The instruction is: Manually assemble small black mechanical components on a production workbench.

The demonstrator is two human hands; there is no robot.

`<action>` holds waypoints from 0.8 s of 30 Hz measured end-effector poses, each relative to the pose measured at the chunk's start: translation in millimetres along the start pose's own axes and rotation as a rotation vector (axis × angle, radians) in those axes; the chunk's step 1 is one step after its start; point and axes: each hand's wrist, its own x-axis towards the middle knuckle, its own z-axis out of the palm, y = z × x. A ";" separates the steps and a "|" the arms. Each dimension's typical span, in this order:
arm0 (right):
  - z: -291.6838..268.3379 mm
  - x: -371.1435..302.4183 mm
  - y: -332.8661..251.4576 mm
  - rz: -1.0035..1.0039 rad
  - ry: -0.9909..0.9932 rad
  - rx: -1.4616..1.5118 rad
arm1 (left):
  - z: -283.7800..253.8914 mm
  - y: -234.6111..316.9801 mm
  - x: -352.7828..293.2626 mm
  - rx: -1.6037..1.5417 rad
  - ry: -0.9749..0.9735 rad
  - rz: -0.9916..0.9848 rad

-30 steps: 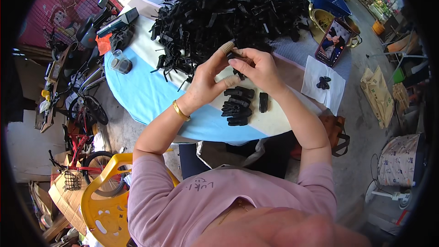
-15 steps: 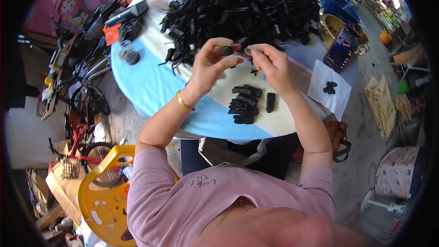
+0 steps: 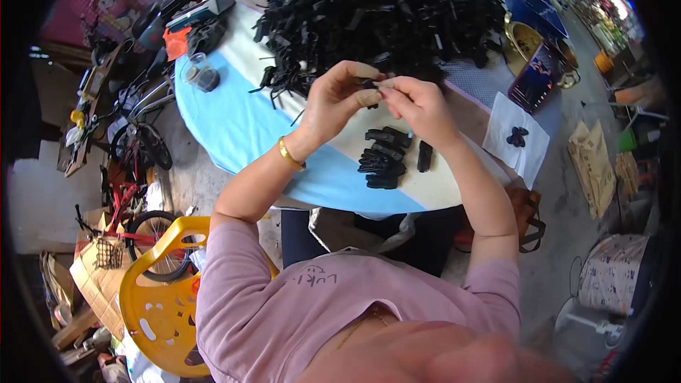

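Note:
My left hand (image 3: 335, 103), with a gold bangle at its wrist, is closed, its thumb and fingers pinching a small black part (image 3: 369, 84). From the other side my right hand (image 3: 420, 108) pinches at the same spot, its fingertips meeting those of the left. What the right fingers grip is mostly hidden. Just beyond both hands rises a large heap of black plastic pieces (image 3: 383, 18). Between my forearms lies a small stack of oblong black pieces (image 3: 383, 158), and one single black piece (image 3: 425, 157) lies to its right.
A striped cloth covers the round table (image 3: 234, 124). At its left stands a clear cup (image 3: 202, 75). On the right are white paper (image 3: 512, 159) with small black bits, a phone (image 3: 533, 76), a gold-coloured pot (image 3: 516, 37) and a blue box (image 3: 535, 7). A yellow chair (image 3: 145, 298) stands left.
My hands have come together: the gap between their fingertips has closed, and the right fingers now meet the part in the left. The view has shifted slightly.

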 end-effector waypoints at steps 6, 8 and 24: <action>-2.8 -0.3 6.7 0.070 -0.068 0.077 | 8.8 -8.4 -6.7 0.304 0.096 0.265; -6.0 2.0 5.7 0.077 -0.087 0.094 | 7.1 -11.4 -3.6 0.379 0.088 0.257; -23.2 2.8 -0.4 -0.127 0.106 0.036 | -3.0 10.7 -0.4 0.347 -0.115 0.262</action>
